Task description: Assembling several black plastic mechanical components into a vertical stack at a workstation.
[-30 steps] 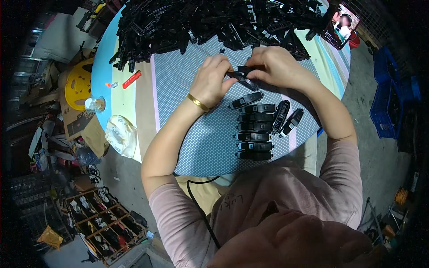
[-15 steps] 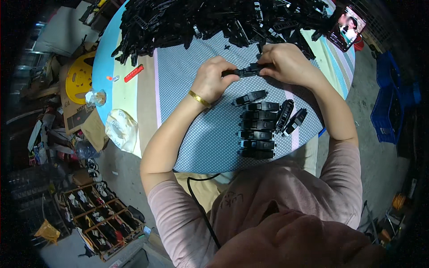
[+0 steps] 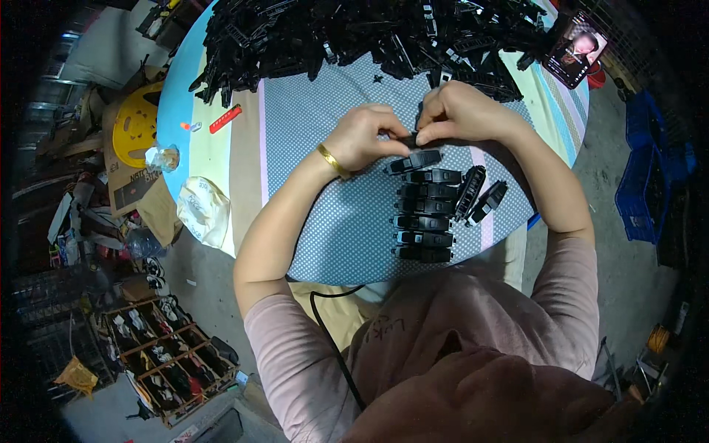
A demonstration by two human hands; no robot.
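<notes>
My left hand (image 3: pixel 365 134), with a gold bracelet on its wrist, and my right hand (image 3: pixel 458 112) meet over the dotted tablecloth (image 3: pixel 325 244). Their fingers are closed on a small black plastic part (image 3: pixel 413 138), mostly hidden between the fingertips. Just below my fingers lies a black plastic housing (image 3: pixel 415 161), slightly tilted. Under it a column of similar black housings (image 3: pixel 425 206) is stacked side by side. Two more, a ribbed black one (image 3: pixel 470 190) and a slanted black one (image 3: pixel 487 203), lie to their right.
A big heap of black plastic parts (image 3: pixel 347 37) covers the table's far side. At the far right stands a lit phone (image 3: pixel 576 50). A red cutter knife (image 3: pixel 225 118) and a white cloth cap (image 3: pixel 203 212) lie on the left. Blue crates (image 3: pixel 639 192) stand on the floor to the right.
Both hands have come closer together and slightly nearer to me. The longer black part between them is now mostly covered by my fingers. The loose housings have not moved.
</notes>
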